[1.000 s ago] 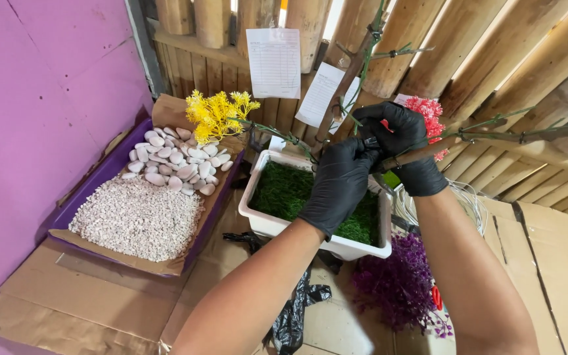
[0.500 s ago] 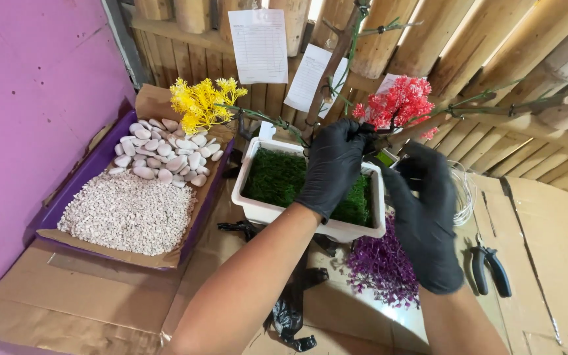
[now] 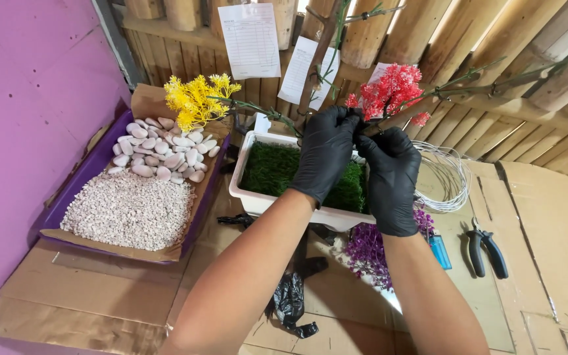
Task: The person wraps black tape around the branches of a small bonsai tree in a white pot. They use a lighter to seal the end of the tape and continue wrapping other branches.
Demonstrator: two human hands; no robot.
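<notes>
Purple tray (image 3: 60,210) of pebbles and gravel well left of hands | yellow sprig (image 3: 195,98) up-left | left hand (image 3: 327,154) still pinching branch over white mossy planter (image 3: 248,197) | right hand (image 3: 392,181) has risen to meet it, both closed on red sprig (image 3: 389,89) stem: fixing underway | wire coil (image 3: 445,177), pliers (image 3: 484,246) right

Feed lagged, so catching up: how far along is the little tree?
Done: moss fills the planter, and a yellow sprig sits on one branch. In hand: both hands work at the red sprig. Left: purple sprigs, pebbles and gravel lie unused.
</notes>
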